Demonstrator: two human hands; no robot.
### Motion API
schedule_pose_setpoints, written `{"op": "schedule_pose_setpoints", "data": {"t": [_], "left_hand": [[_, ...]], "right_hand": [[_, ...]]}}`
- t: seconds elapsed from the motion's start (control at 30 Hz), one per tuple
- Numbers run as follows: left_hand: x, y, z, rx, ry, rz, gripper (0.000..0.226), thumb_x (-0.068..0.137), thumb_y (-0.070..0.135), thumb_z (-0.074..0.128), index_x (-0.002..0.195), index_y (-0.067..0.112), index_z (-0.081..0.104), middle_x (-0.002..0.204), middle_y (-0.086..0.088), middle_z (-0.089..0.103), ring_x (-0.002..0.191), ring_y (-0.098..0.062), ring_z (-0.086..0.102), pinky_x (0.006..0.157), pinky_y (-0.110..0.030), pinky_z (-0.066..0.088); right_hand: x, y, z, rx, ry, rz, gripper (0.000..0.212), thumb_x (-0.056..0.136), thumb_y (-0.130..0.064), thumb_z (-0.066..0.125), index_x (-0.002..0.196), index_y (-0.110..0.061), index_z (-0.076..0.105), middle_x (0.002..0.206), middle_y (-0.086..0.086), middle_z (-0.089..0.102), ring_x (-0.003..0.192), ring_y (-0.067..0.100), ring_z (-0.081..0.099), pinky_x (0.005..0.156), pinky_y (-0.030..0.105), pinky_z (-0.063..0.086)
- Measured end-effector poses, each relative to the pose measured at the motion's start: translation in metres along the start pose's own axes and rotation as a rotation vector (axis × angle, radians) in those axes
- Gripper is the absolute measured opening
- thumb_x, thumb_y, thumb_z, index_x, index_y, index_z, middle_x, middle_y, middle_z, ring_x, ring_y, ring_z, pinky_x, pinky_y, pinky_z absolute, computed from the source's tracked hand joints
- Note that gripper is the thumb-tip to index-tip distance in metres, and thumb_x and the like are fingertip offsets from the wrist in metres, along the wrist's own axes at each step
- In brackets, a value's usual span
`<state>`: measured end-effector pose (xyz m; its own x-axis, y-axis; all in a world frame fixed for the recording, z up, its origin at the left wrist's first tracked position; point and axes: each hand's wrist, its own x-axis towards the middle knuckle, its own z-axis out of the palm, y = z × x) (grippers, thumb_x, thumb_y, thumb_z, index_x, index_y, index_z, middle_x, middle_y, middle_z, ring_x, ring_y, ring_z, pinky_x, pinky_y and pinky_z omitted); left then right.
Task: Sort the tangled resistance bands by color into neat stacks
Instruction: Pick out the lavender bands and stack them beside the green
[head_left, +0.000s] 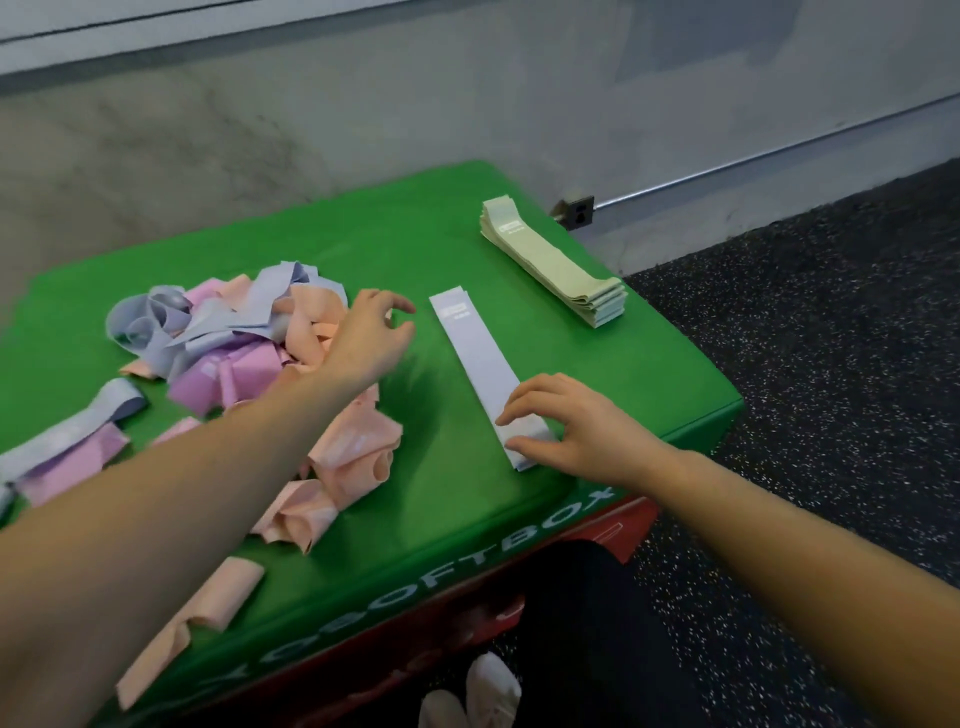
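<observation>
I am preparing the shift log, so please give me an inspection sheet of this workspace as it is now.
Surface: green soft box, red box under it.
Job's things: green band stack neat at far right; one flat lavender band laid at centre; tangled pile of lavender, pink and peach bands at left, loose peach bands nearer.
Clutter: nothing seen.
Grippers: left hand open, reaching over the pile's edge; right hand open, fingertips on the lavender band's near end.
Cables: nothing seen.
Surroundings: grey wall, wall outlet, speckled dark floor.
</observation>
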<state>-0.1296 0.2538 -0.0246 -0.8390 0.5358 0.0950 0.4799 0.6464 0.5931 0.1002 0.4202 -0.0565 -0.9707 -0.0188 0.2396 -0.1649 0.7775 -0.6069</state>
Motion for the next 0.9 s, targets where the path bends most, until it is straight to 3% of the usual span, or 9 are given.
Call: {"op": "schedule_pose_setpoints", "data": {"t": [0.07, 0.13, 0.23, 0.5, 0.67, 0.77, 0.83, 0.9], "left_hand": [[-0.024, -0.011, -0.016, 0.002, 0.022, 0.048, 0.021, 0.1, 0.023, 0.055, 0.12, 0.022, 0.062, 0.134, 0.001, 0.052, 0.093, -0.016, 0.062, 0.078, -0.036, 0.058], [-0.047, -0.024, -0.032, 0.027, 0.033, 0.071, 0.019, 0.1, 0.022, 0.054, 0.116, 0.025, 0.063, 0.128, 0.004, 0.056, 0.096, -0.02, 0.063, 0.084, -0.039, 0.055], [-0.083, -0.049, -0.059, 0.036, 0.068, 0.094, 0.015, 0.098, 0.018, 0.056, 0.109, 0.027, 0.063, 0.122, 0.007, 0.057, 0.107, -0.014, 0.057, 0.095, -0.034, 0.047], [-0.175, -0.149, -0.114, 0.197, 0.238, 0.12, 0.013, 0.091, 0.018, 0.064, 0.103, 0.02, 0.07, 0.113, 0.004, 0.064, 0.111, -0.02, 0.056, 0.096, -0.037, 0.042], [-0.222, -0.21, -0.14, 0.281, 0.305, 0.012, 0.033, 0.09, 0.045, 0.045, 0.107, 0.026, 0.066, 0.116, 0.009, 0.061, 0.114, -0.018, 0.055, 0.099, -0.046, 0.042], [-0.243, -0.237, -0.149, 0.302, 0.357, -0.062, 0.033, 0.09, 0.048, 0.044, 0.108, 0.029, 0.065, 0.117, 0.011, 0.059, 0.115, -0.015, 0.05, 0.102, -0.043, 0.034], [-0.253, -0.252, -0.151, 0.309, 0.397, -0.106, 0.036, 0.089, 0.049, 0.044, 0.112, 0.03, 0.066, 0.121, 0.008, 0.059, 0.12, -0.02, 0.05, 0.106, -0.045, 0.032], [-0.258, -0.261, -0.152, 0.277, 0.437, -0.139, 0.042, 0.087, 0.05, 0.044, 0.114, 0.028, 0.068, 0.128, 0.001, 0.06, 0.124, -0.026, 0.051, 0.108, -0.047, 0.033]], "right_hand": [[0.006, -0.015, 0.005, 0.007, -0.022, 0.007, 0.023, 0.092, -0.039, 0.067, 0.114, -0.031, 0.069, 0.119, -0.013, 0.061, 0.115, 0.004, 0.052, 0.106, 0.034, 0.043], [0.012, -0.03, 0.011, 0.001, -0.048, 0.005, 0.024, 0.093, -0.037, 0.066, 0.115, -0.029, 0.069, 0.119, -0.012, 0.061, 0.114, 0.004, 0.052, 0.106, 0.031, 0.042], [0.024, -0.054, 0.023, -0.005, -0.083, -0.015, 0.024, 0.094, -0.036, 0.065, 0.115, -0.028, 0.069, 0.116, -0.012, 0.061, 0.112, 0.004, 0.053, 0.104, 0.03, 0.043], [0.06, -0.118, 0.074, 0.044, -0.156, -0.109, 0.016, 0.094, -0.023, 0.065, 0.11, -0.025, 0.07, 0.106, -0.014, 0.062, 0.104, 0.005, 0.056, 0.091, 0.022, 0.043], [0.087, -0.157, 0.108, 0.027, -0.138, -0.178, 0.016, 0.092, -0.022, 0.065, 0.105, -0.027, 0.073, 0.102, -0.016, 0.064, 0.098, 0.006, 0.057, 0.087, 0.027, 0.045], [0.106, -0.183, 0.122, 0.002, -0.087, -0.185, 0.016, 0.091, -0.02, 0.063, 0.102, -0.026, 0.074, 0.098, -0.016, 0.064, 0.089, 0.004, 0.054, 0.074, 0.021, 0.04], [0.122, -0.201, 0.133, -0.024, -0.11, -0.226, 0.016, 0.091, -0.021, 0.062, 0.102, -0.027, 0.073, 0.096, -0.013, 0.066, 0.087, 0.003, 0.054, 0.073, 0.015, 0.038], [0.138, -0.218, 0.144, -0.053, -0.152, -0.233, 0.017, 0.092, -0.023, 0.061, 0.105, -0.029, 0.071, 0.097, -0.014, 0.065, 0.084, 0.002, 0.054, 0.073, 0.018, 0.04]]}}
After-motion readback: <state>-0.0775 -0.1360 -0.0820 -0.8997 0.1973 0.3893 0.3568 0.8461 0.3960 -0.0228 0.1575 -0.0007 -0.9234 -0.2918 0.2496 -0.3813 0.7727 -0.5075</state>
